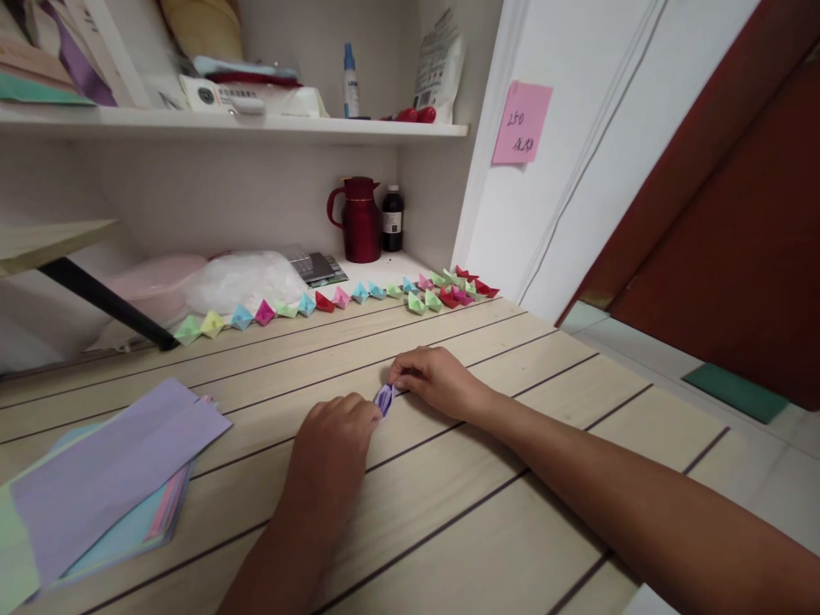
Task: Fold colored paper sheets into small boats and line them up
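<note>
A small folded purple paper piece (pixel 384 398) lies on the wooden table (pixel 487 512), pinched between both hands. My left hand (pixel 333 444) is closed, its fingertips on the near end of the paper. My right hand (pixel 432 380) is curled and grips the far end with thumb and fingers. Most of the paper is hidden under the fingers.
A row of several coloured folded paper boats (pixel 333 299) runs along the table's far edge. A stack of coloured paper sheets (pixel 108 478) lies at the left. A red jug (pixel 359 218), a dark bottle (pixel 393 219) and a plastic bag (pixel 243 280) sit on the shelf behind.
</note>
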A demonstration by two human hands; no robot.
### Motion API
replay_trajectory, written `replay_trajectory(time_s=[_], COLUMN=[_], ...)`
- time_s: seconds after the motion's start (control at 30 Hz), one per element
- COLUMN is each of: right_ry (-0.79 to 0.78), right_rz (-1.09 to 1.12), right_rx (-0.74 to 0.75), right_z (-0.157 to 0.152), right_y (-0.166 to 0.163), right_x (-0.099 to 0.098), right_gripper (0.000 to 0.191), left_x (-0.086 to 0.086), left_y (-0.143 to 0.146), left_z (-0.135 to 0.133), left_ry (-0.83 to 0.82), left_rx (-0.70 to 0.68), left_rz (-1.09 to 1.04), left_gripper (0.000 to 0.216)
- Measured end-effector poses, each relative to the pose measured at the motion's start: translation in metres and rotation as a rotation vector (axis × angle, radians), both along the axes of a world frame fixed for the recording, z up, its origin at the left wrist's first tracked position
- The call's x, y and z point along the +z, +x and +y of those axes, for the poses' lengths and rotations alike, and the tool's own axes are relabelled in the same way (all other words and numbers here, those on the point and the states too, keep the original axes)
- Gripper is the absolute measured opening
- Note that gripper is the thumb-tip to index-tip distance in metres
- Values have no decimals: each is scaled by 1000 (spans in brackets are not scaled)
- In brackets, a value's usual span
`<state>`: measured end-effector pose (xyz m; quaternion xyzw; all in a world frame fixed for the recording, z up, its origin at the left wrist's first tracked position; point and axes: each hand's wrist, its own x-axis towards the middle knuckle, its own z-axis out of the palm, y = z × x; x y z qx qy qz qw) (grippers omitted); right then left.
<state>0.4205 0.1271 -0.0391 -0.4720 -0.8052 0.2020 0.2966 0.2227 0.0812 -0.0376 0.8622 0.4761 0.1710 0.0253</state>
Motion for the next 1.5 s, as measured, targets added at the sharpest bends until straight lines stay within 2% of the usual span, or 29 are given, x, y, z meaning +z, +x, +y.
replay_trajectory(time_s=[0.13, 0.27, 0.53, 0.7, 0.93, 1.07, 1.33, 1.5], right_ry=[5, 3, -74, -78, -67, -52, 111, 254], right_rz=[-37, -57, -22, 21, -27, -78, -264, -442], right_rx=[6, 28, 66, 126, 149, 129, 104, 83], right_z=[-1, -2, -6, -7, -10, -11, -11, -12], right_y=[-1, 1, 5, 6, 4, 2, 0, -7], right_x=[1, 3, 9, 13, 13, 15, 10, 11], right_gripper=[15, 16, 15, 25, 13, 10, 9, 9], left_x=[-3, -7, -8, -6, -6, -6, -8, -6], left_y=[1, 1, 6, 8, 5, 4, 5, 15], left_z=[2, 4, 2, 1, 1, 1, 1, 2], left_ry=[58, 88, 57, 38, 5, -5, 14, 55], left_rx=[-47, -15, 15, 27, 43, -5, -5, -32], left_rz=[36, 34, 41, 44, 1, -10, -13, 105], left_gripper=[26, 24, 24, 24, 23, 24, 22, 25])
